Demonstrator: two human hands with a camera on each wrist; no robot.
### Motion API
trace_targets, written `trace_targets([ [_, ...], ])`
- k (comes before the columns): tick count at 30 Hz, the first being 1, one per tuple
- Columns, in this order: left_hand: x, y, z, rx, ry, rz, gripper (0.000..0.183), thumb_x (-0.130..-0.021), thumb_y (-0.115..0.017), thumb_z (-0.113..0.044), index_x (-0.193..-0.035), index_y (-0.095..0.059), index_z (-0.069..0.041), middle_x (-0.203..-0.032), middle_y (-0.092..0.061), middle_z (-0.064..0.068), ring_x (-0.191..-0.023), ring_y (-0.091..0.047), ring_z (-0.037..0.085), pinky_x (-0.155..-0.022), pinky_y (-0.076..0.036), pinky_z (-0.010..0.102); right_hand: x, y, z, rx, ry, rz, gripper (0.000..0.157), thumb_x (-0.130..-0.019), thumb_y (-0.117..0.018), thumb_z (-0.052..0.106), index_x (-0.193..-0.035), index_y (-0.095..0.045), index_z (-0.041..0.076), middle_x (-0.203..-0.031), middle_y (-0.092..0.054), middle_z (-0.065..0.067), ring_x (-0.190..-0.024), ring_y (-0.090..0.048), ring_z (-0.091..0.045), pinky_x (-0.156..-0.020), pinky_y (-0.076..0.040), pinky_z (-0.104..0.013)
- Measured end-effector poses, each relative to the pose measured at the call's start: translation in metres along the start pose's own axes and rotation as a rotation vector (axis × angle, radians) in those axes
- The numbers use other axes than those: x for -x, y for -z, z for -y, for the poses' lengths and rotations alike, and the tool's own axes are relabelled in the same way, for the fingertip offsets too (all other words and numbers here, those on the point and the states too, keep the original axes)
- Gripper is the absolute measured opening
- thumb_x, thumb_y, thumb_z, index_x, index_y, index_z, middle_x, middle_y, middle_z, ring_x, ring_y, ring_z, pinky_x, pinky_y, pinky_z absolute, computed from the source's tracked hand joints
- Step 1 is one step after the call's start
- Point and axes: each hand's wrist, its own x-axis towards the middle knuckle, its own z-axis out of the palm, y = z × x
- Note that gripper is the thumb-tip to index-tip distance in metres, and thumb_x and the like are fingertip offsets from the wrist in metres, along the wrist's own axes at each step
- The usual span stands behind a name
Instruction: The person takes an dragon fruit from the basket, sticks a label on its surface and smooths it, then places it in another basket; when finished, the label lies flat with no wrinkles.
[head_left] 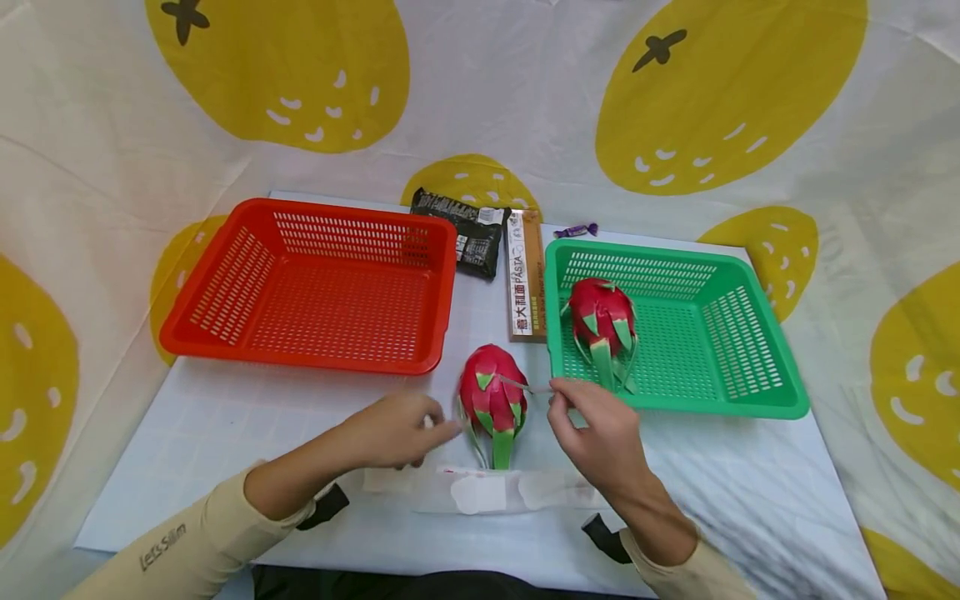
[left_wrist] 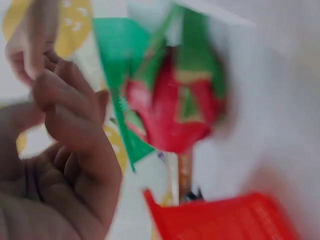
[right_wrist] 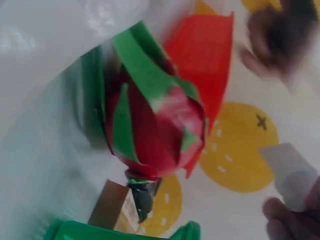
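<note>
A pink dragon fruit (head_left: pixel 491 387) with green scales, its surface like a model's, stands between my hands at the middle of the table. My right hand (head_left: pixel 603 429) pinches a thin translucent white strip (right_wrist: pixel 287 172), whose far end is beside the fruit's upper right in the head view. To the fruit's left hovers my left hand (head_left: pixel 397 429), fingers loosely curled; in the left wrist view I see nothing held in it. A clear plastic wrapper (head_left: pixel 498 492) with white patches lies in front of the fruit. Another dragon fruit (head_left: pixel 602 321) sits inside the green basket (head_left: pixel 780 367).
A red basket (head_left: pixel 300 354) stands at the left. Behind the fruit lie a black packet (head_left: pixel 468 233), an upright-lettered pasta box (head_left: pixel 525 283) and a small purple-wrapped candy (head_left: pixel 576 231). A fruit-patterned cloth (head_left: pixel 495 75) hangs behind the table.
</note>
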Motion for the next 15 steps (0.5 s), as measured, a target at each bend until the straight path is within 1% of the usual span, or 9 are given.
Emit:
trace_targets([
  [1,-0.006,0.005,-0.007,0.06,-0.024,-0.012,0.04,-0.092,-0.054,-0.047,-0.084,-0.066,-0.009,-0.059,-0.061,0.003,-0.049,-0.056,0.017,-0.049,-0.047,0.029,-0.001,-0.003,0.0,0.024,0.067,-0.049,0.017,-0.085,-0.059,0.011,-0.091,-0.07,0.0,-0.086,-0.071,-0.009,-0.071,-0.067,-0.016,-0.065,-0.057,-0.033],
  [3,-0.019,0.013,-0.019,0.186,-0.044,-0.015,0.044,-0.094,-0.049,-0.048,-0.09,-0.066,-0.008,-0.067,-0.063,0.007,-0.055,-0.058,0.02,-0.053,-0.05,0.029,-0.004,-0.007,0.0,0.068,0.174,-0.125,0.021,-0.088,-0.057,0.014,-0.091,-0.069,-0.003,-0.086,-0.071,-0.012,-0.073,-0.069,-0.021,-0.065,-0.057,-0.036],
  [5,-0.032,0.02,-0.03,0.278,-0.022,-0.021,0.041,-0.094,-0.051,-0.044,-0.092,-0.066,-0.006,-0.073,-0.065,0.01,-0.061,-0.06,0.021,-0.059,-0.053,0.029,-0.006,-0.01,0.001,0.101,0.235,-0.164,0.022,-0.089,-0.057,0.015,-0.092,-0.069,-0.004,-0.086,-0.07,-0.014,-0.073,-0.069,-0.022,-0.064,-0.057,-0.036],
  [7,-0.044,0.025,-0.037,0.326,0.009,-0.037,0.035,-0.093,-0.056,-0.038,-0.093,-0.067,-0.004,-0.074,-0.065,0.011,-0.064,-0.061,0.022,-0.062,-0.054,0.028,-0.007,-0.012,0.002,0.127,0.261,-0.173,0.024,-0.089,-0.057,0.015,-0.092,-0.069,-0.005,-0.087,-0.07,-0.015,-0.073,-0.069,-0.023,-0.063,-0.057,-0.036],
  [9,-0.054,0.03,-0.042,0.338,0.045,-0.044,0.029,-0.091,-0.059,-0.032,-0.094,-0.067,-0.004,-0.074,-0.065,0.011,-0.065,-0.062,0.022,-0.063,-0.054,0.027,-0.006,-0.012,0.003,0.146,0.268,-0.165,0.024,-0.089,-0.057,0.016,-0.092,-0.069,-0.005,-0.086,-0.07,-0.015,-0.073,-0.069,-0.023,-0.063,-0.057,-0.035],
  [12,-0.067,0.033,-0.047,0.35,0.089,-0.002,0.026,-0.091,-0.061,-0.027,-0.1,-0.066,-0.003,-0.077,-0.066,0.011,-0.065,-0.063,0.022,-0.063,-0.055,0.027,-0.004,-0.012,0.001,0.168,0.264,-0.156,0.024,-0.09,-0.056,0.015,-0.09,-0.069,-0.005,-0.086,-0.07,-0.015,-0.072,-0.069,-0.023,-0.062,-0.057,-0.035],
  [15,-0.076,0.033,-0.051,0.362,0.096,0.038,0.027,-0.09,-0.063,-0.022,-0.109,-0.062,-0.004,-0.081,-0.068,0.013,-0.066,-0.064,0.022,-0.063,-0.055,0.027,-0.002,-0.011,-0.002,0.177,0.255,-0.15,0.024,-0.09,-0.055,0.015,-0.09,-0.069,-0.005,-0.085,-0.07,-0.014,-0.07,-0.069,-0.022,-0.061,-0.057,-0.034],
])
